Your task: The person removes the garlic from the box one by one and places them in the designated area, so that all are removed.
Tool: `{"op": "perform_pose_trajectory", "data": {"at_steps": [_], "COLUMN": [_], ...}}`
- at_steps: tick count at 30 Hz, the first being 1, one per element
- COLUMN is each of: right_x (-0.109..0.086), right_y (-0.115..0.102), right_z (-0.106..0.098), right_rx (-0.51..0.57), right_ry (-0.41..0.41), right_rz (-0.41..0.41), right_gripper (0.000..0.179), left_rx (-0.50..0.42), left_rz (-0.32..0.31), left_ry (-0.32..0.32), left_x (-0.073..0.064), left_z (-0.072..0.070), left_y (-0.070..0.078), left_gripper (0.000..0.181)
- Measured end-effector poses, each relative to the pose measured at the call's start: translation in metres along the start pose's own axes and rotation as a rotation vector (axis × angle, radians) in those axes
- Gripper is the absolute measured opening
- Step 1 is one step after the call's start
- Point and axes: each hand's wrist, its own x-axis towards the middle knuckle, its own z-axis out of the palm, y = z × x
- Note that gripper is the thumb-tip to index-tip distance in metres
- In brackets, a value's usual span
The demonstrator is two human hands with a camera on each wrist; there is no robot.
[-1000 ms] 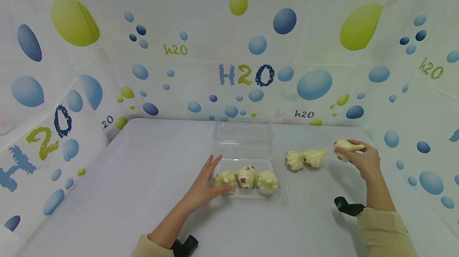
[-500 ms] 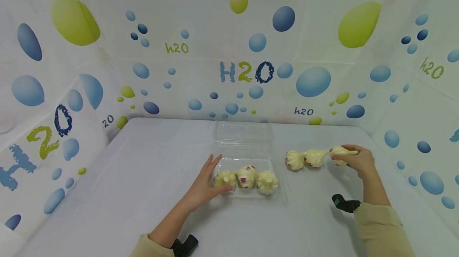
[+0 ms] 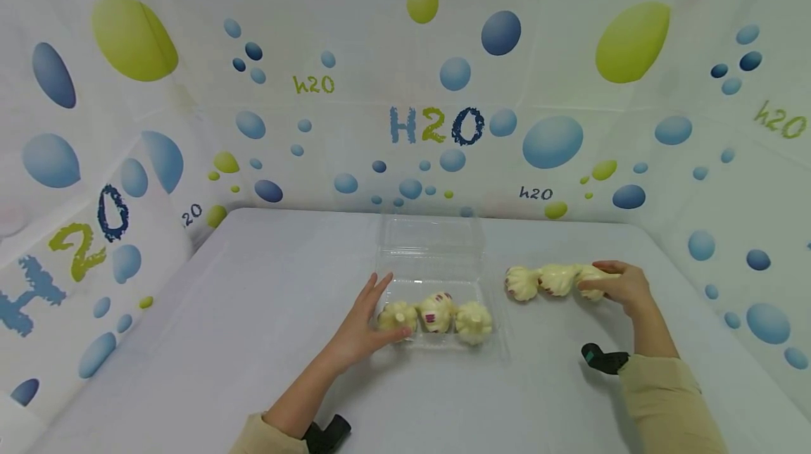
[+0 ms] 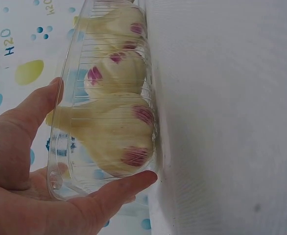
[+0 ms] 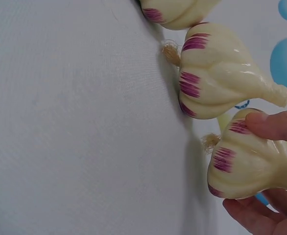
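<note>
A clear plastic clamshell box [image 3: 494, 348] lies with its lid laid back; three garlic bulbs [image 3: 437, 313] sit in a row inside it. My left hand [image 3: 357, 334] rests around the box's near-left corner, fingers spread and fairly straight, touching its walls. In the left wrist view, the bulbs show through the clear wall, with that hand [image 4: 50, 171] against the box. To the right, my right hand [image 3: 627, 286] holds a garlic bulb [image 5: 246, 161] between thumb and fingers, at the right end of a row with two other bulbs [image 3: 557, 279].
The white tabletop [image 3: 253, 313] spreads around the box and the row. A patterned curtain [image 3: 355, 24] with blue and green drops rises behind and at both sides. Black wrist devices [image 3: 605, 359] stick out near each sleeve.
My right hand has brought its garlic bulb leftward and slightly down, up beside the two loose bulbs. The left hand and box have stayed in place.
</note>
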Motion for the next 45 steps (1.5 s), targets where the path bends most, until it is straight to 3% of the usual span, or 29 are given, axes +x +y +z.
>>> {"op": "perform_pose_trajectory", "data": {"at_steps": [16, 33, 45], "right_x": [0.001, -0.001, -0.007], "right_y": [-0.003, -0.002, -0.012], "right_z": [0.003, -0.001, -0.007], "right_rx": [-0.079, -0.114, -0.141], "right_ry": [-0.049, -0.066, 0.011], "right_rz": [-0.107, -0.061, -0.045], "right_gripper": [0.074, 0.079, 0.085], "left_rx": [0.013, 0.006, -0.003], "left_rz": [-0.006, -0.009, -0.013], "left_ry": [0.006, 0.006, -0.021], "left_x": [0.0, -0.001, 0.002], "left_z": [0.0, 0.0, -0.008], "left_y": [0.002, 0.002, 0.002], "left_gripper": [0.09, 0.09, 0.09]}}
